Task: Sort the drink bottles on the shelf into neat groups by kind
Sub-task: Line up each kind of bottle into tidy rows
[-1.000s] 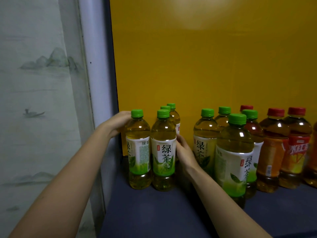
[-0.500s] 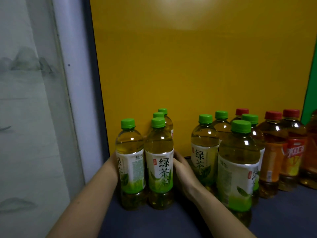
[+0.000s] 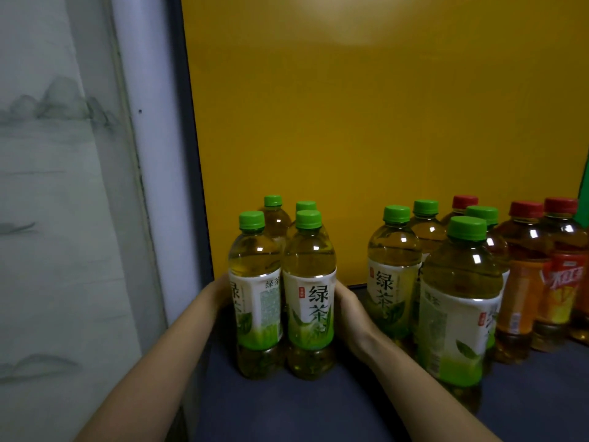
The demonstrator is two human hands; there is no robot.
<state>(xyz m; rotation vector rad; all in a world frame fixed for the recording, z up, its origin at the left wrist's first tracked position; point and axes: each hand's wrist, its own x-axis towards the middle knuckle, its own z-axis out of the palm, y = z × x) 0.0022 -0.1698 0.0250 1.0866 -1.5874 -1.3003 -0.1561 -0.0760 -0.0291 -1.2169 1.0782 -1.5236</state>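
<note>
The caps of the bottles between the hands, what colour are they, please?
Bright green caps, seen best in the head view.

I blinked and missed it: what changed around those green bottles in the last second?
The left grip slid down the front-left green tea bottle, from shoulder to label. The right grip stayed against the four-bottle cluster; the other bottles stayed put.
</note>
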